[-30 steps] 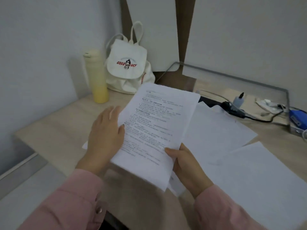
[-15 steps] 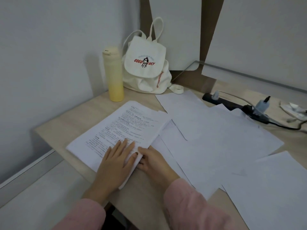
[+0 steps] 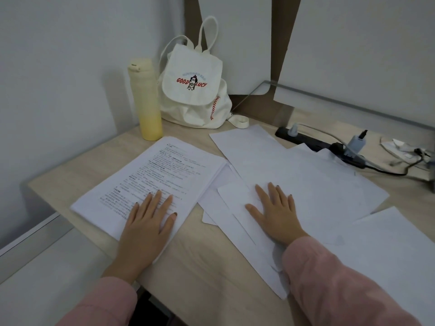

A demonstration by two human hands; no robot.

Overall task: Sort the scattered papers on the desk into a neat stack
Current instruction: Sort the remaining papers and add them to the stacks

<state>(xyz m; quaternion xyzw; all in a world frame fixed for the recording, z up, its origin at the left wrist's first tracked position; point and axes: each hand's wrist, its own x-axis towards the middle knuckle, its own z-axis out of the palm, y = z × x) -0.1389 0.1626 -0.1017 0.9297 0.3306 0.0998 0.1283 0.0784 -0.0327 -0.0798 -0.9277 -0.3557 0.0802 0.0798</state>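
Observation:
A stack of printed papers [image 3: 162, 175] lies flat on the left part of the wooden desk [image 3: 202, 257]. My left hand [image 3: 147, 222] rests flat on the stack's near corner, fingers straight. Several loose blank sheets [image 3: 301, 180] overlap across the middle and right of the desk. My right hand [image 3: 275, 212] lies flat on those loose sheets, fingers spread, holding nothing. Another blank sheet [image 3: 386, 250] lies at the near right, partly under my pink sleeve.
A yellow bottle [image 3: 146, 100] and a white canvas backpack [image 3: 195, 88] stand at the back left corner. A black power strip [image 3: 306, 140] with plugs and cables runs along the back right. The desk's left edge drops off near the wall.
The stack I held up a second ago now lies on the desk. My right hand has left the stack and moved right onto the loose sheets. My left hand stays on the stack.

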